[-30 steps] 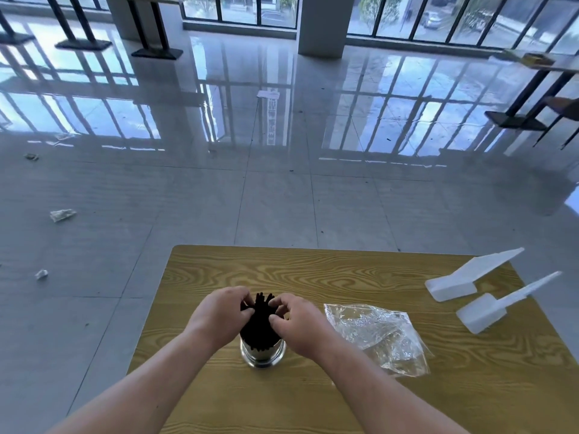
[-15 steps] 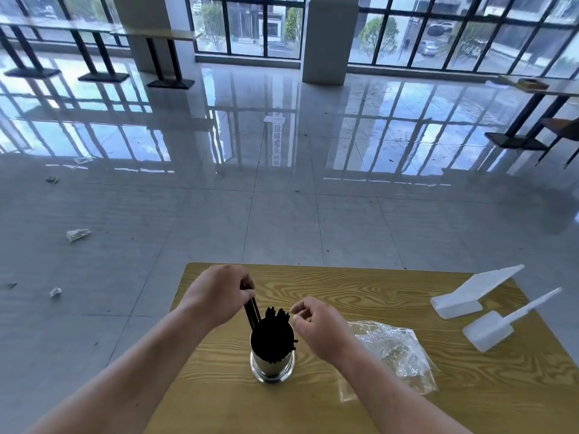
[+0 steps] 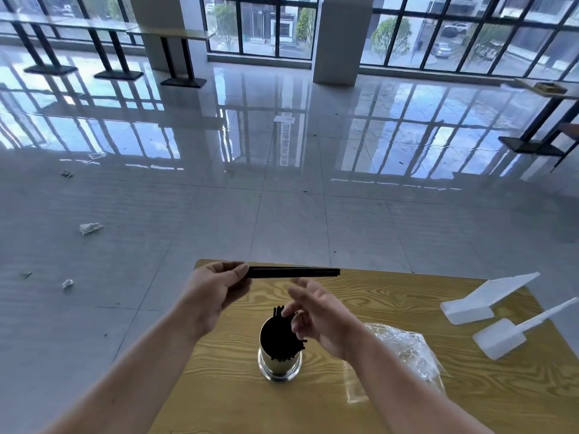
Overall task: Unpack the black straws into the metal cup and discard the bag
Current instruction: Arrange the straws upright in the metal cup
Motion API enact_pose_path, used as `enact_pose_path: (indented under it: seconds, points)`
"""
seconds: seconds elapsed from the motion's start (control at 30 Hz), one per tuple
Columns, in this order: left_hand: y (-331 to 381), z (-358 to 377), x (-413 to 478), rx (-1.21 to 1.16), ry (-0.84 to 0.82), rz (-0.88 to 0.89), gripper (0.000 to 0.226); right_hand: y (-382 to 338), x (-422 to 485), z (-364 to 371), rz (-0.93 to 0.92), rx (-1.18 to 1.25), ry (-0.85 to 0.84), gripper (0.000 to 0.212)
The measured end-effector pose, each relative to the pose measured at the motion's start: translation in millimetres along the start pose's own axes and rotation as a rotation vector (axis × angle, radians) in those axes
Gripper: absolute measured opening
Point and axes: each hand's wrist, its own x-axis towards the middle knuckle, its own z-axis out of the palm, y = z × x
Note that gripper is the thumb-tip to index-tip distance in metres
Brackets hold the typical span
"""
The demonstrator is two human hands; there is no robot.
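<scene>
Right hand hides some straws — bag partly too.

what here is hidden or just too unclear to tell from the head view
- Head view: how many thin black straws the left hand pinches; they overlap.
- Part of the shiny metal cup's rim, behind the right hand.
- The crumpled clear plastic bag, partly behind the right forearm.

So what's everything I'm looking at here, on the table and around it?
table: one, yellow wood grain, foreground
metal cup: one, shiny, table centre, full of black straws
held straws: a few, black, level above the far table edge
plastic bag: one, clear, crumpled, right of cup
white scoops: two, right side of table
paper scraps: several, pale, floor at left
left hand: pinching the held straws
right hand: open, over the cup
</scene>
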Motion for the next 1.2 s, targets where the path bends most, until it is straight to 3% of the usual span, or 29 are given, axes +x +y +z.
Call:
enact_pose_path:
  seconds: [0.07, 0.13, 0.2, 0.3, 0.47, 0.63, 0.7, 0.83, 1.03, 1.2]
  points:
    - [-20, -3, 4, -0.036, -0.015, -0.093, 0.006, -10, 0, 0, -0.027, 0.207, 0.051, 0.056]
    - [-38, -5, 6, -0.038, -0.044, -0.156, 0.007, -19, 1, -3, -0.072, 0.181, 0.168, 0.043]
    - [-51, -6, 8, -0.019, -0.084, -0.213, 0.006, -23, 3, -8, -0.125, -0.020, 0.277, 0.036]
    - [-65, -10, 12, 0.232, -0.094, -0.222, 0.013, -25, 3, -12, -0.229, -0.247, 0.319, 0.040]
    - [-81, -13, 24, 0.723, -0.002, -0.022, 0.021, -4, 6, -12, -0.349, -0.822, 0.332, 0.046]
    - [-83, 1, 39, 1.174, -0.033, 0.102, 0.042, 26, 21, 0, -0.139, -1.112, 0.134, 0.039]
    - [-85, 10, 46, 1.252, -0.056, 0.136, 0.051, 35, 24, -7, -0.110, -1.102, 0.144, 0.046]
    - [-90, 28, 54, 1.414, -0.106, 0.166, 0.056, 42, 22, -27, -0.146, -1.048, 0.209, 0.041]
    - [-92, 41, 49, 1.474, -0.076, 0.259, 0.016, 49, 17, -50, -0.102, -0.990, 0.133, 0.029]
    - [-80, 49, 32, 1.489, -0.003, 0.341, 0.009, 45, 20, -59, -0.134, -0.912, 0.120, 0.021]
